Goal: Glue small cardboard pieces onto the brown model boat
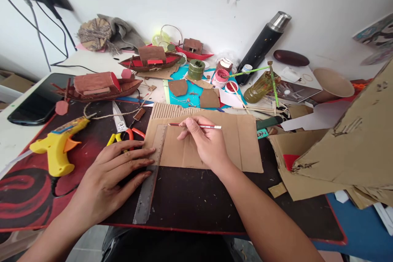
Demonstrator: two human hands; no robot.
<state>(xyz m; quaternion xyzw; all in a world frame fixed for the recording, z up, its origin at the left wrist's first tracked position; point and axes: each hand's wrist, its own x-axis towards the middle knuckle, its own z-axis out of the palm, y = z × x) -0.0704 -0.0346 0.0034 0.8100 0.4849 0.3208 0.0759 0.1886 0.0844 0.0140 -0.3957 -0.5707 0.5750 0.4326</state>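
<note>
A flat sheet of brown cardboard [231, 143] lies on the dark mat in front of me. Across its left end runs a clear plastic ruler [146, 196], its lower part reaching past the cardboard toward the mat's front edge. My left hand [115, 172] rests with fingers spread, the fingertips pressing on the ruler's left side. Above the cardboard, my right hand [204, 137] grips a red pencil [211, 126] almost level, its tip pointing left at the upper end of the ruler. Scissors [119, 120] with orange and yellow handles lie just beyond my left hand.
A yellow glue gun [59, 147] lies on the mat at left, near a phone [38, 98]. Model boats [98, 86], paint jars [196, 69] and a black flask [260, 47] stand at the back. A large cardboard piece [353, 143] rises at right.
</note>
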